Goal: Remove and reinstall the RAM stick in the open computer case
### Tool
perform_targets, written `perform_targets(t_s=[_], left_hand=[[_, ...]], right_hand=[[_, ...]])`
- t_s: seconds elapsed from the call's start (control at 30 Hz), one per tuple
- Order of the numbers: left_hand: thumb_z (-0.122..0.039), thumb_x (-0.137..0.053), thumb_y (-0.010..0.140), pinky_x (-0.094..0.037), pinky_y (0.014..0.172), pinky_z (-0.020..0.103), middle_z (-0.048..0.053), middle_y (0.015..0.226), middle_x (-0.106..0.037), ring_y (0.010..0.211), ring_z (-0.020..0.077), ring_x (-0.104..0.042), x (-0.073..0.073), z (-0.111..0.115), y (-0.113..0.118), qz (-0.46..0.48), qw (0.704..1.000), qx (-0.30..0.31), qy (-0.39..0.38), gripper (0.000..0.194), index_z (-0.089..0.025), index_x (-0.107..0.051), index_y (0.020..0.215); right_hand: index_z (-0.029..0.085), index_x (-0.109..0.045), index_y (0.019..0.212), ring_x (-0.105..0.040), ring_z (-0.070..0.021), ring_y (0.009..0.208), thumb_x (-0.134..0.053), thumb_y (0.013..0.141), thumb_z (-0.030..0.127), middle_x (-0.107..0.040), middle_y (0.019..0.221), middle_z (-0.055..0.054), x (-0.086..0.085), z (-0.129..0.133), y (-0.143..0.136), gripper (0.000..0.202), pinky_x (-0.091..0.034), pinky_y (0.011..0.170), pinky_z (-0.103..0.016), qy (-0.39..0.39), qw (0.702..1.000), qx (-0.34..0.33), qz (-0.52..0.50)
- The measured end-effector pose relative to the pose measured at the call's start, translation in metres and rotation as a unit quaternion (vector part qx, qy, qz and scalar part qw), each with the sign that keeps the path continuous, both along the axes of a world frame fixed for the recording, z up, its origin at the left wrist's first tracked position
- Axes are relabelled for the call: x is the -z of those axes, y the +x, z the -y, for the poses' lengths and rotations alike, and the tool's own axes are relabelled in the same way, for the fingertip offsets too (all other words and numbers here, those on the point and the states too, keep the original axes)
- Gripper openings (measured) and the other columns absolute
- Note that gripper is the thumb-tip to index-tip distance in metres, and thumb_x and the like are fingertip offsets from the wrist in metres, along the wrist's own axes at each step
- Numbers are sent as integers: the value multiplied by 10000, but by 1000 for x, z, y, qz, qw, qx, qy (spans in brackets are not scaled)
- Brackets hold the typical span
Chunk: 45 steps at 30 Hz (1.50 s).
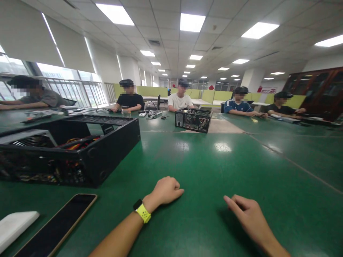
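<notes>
head view: left hand (166,191), loosely curled and holding nothing, rests on the green table top (203,160). right hand (248,212) lies flat-ish, fingers half folded, empty too. the open black metal computer case (69,151) sits left of and beyond the left hand, long axis running left-right, probably nearer that hand.

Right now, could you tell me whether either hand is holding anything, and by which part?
Nothing is held: the left hand and right hand rest empty on the green table.
</notes>
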<state>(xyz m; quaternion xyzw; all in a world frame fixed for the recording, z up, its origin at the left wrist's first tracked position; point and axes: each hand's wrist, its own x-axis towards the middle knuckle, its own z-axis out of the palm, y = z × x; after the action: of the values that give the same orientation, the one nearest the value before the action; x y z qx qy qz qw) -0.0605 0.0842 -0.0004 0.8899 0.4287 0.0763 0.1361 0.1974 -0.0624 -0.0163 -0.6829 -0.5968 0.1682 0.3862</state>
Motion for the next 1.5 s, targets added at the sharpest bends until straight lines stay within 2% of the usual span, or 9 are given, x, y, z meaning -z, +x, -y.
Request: perform_targets(t_s=[0.13,0.27,0.57,0.8,0.9,1.07,1.27,1.4,1.5], left_hand=[[-422,-480,795,-155,502,279,-28,461,-331,446,111,-311,1,0,0,-4,1000,-1,6,408,-181,-377,482],[-417,-471,793,-160,500,281,-20,468,-358,457,119,-340,3,0,0,-6,1000,0,28,393,-184,-388,488],[-444,-446,817,-211,502,285,16,512,-499,543,161,-519,9,0,2,-22,998,-1,67,403,-192,-494,506],[-443,-464,818,-269,523,280,37,559,-557,599,191,-564,4,5,0,-12,998,0,59,383,-200,-556,537],[-463,-469,821,-274,531,269,26,542,-529,571,174,-532,3,8,-3,-3,999,-7,50,393,-199,-559,545],[-534,-441,854,-205,504,263,-30,483,-355,483,109,-360,-3,7,-8,56,998,-9,-5,497,-176,-434,509],[-544,-401,885,-188,500,250,-45,531,-234,518,81,-263,-77,-18,26,177,983,38,25,542,-165,-288,514],[-521,-391,893,-233,518,241,-33,529,-358,538,90,-347,-163,-33,102,177,968,113,140,514,-158,-433,531],[-513,-424,870,-310,561,256,27,625,-543,611,139,-486,-202,-38,165,86,959,148,227,458,-155,-617,660]], right_hand=[[227,-655,953,-607,-171,820,-460,897,509,-671,905,-14,1,-1,-20,347,-473,757,-284,-3,997,-66,43],[254,-523,1256,-489,-224,1217,-520,885,451,-544,1316,-60,-1,0,-17,420,-398,1031,-420,86,982,-40,166],[175,-581,1130,-464,-288,1237,-545,867,354,-547,1268,-122,-59,21,30,321,-329,1064,-488,377,861,166,300],[56,-604,1127,-604,-366,934,-350,896,531,-656,993,-235,-87,-46,124,586,-416,798,-492,84,807,315,492],[107,-681,861,-625,-327,657,-256,901,596,-640,715,-196,-97,-65,144,650,-361,544,-403,-41,831,348,432],[145,-716,803,-646,-339,726,-202,898,607,-643,754,-207,-112,-61,148,697,-303,510,-390,-94,862,363,342],[239,-732,787,-631,-260,633,-309,901,544,-686,749,-113,-104,-34,118,534,-283,480,-312,-36,865,323,381],[256,-727,784,-629,-210,649,-365,915,456,-699,745,-42,-98,-12,63,434,-270,482,-277,98,867,250,420],[244,-719,765,-618,-177,634,-412,918,355,-685,692,-26,-95,5,15,360,-343,563,-298,178,887,136,404]])
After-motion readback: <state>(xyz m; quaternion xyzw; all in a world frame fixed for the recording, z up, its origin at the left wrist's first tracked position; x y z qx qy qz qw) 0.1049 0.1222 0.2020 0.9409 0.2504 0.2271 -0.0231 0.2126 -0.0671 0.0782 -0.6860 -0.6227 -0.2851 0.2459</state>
